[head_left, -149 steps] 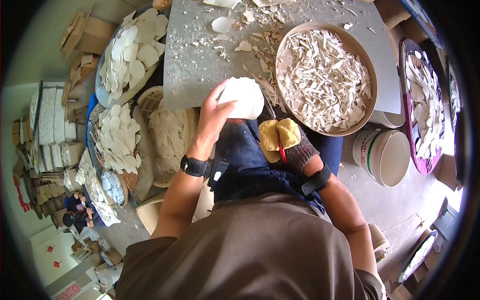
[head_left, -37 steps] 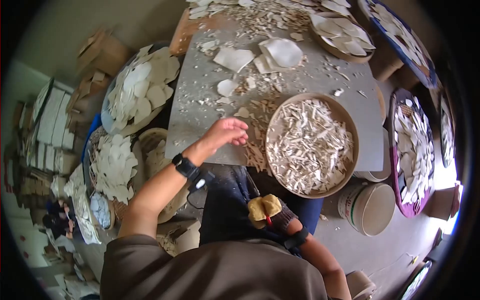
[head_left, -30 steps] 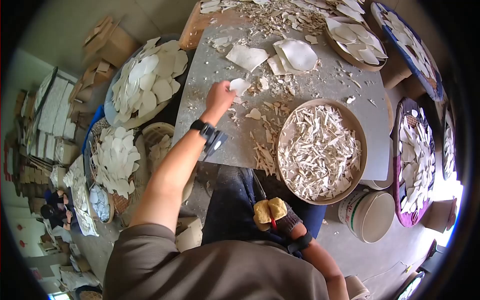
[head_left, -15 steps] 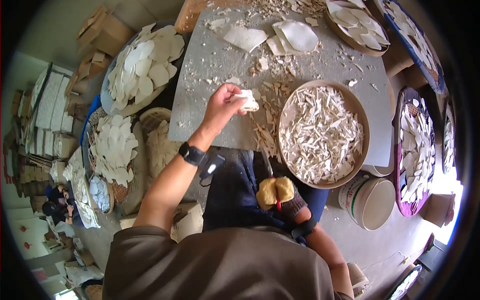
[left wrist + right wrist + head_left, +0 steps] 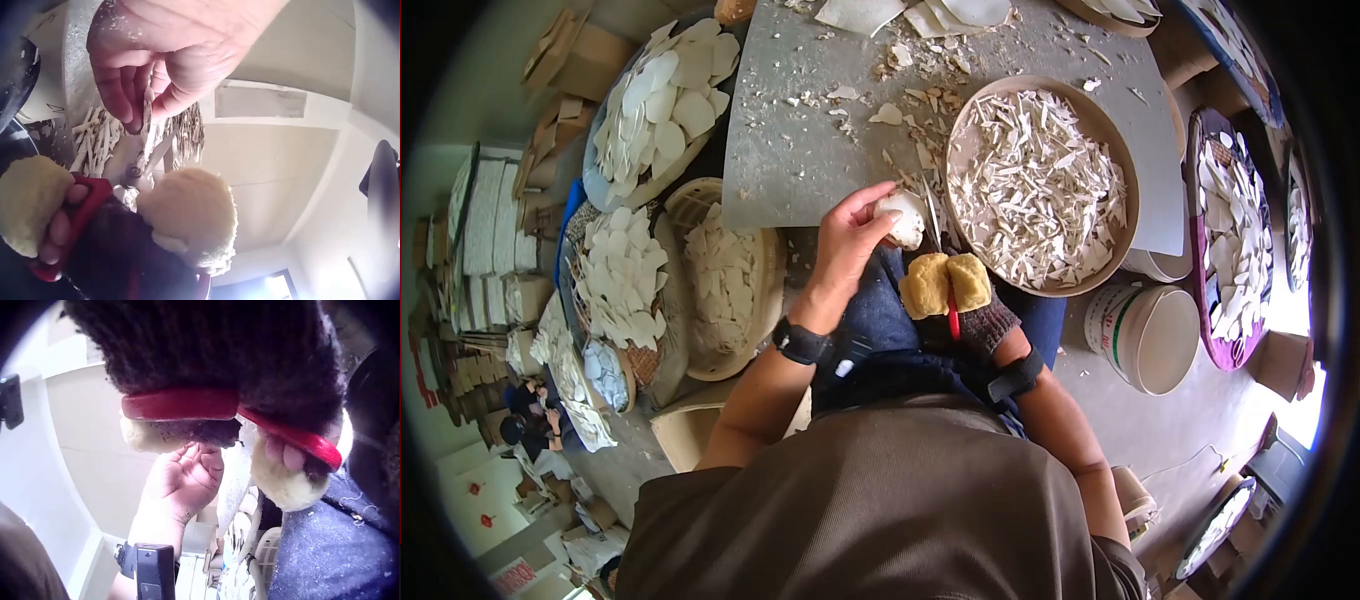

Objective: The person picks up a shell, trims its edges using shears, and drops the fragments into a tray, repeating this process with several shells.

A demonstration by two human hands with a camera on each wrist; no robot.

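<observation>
My left hand (image 5: 843, 248) pinches a small, flat, off-white piece (image 5: 906, 220) with a ragged edge, above my lap at the table's near edge. My right hand (image 5: 988, 324), in a dark knitted glove, grips a pair of scissors (image 5: 133, 170) with red handles. Yellow foam pads (image 5: 925, 286) wrap the handles; the right wrist view shows a red handle (image 5: 178, 405) up close. In the left wrist view the blades spread right beside the pinched piece, which stands edge-on there. The pads hide part of the gloved fingers.
A round tray (image 5: 1137, 190) full of white strips sits at the grey table's (image 5: 785, 140) near right corner. Scraps and larger white sheets (image 5: 860, 12) lie farther back. Baskets of white pieces (image 5: 625, 275) stand left, a white bucket (image 5: 1115, 330) right.
The larger white sheet held five seconds ago is gone from my left hand. That hand has picked a small piece off the table and brought it back beside the scissors.
</observation>
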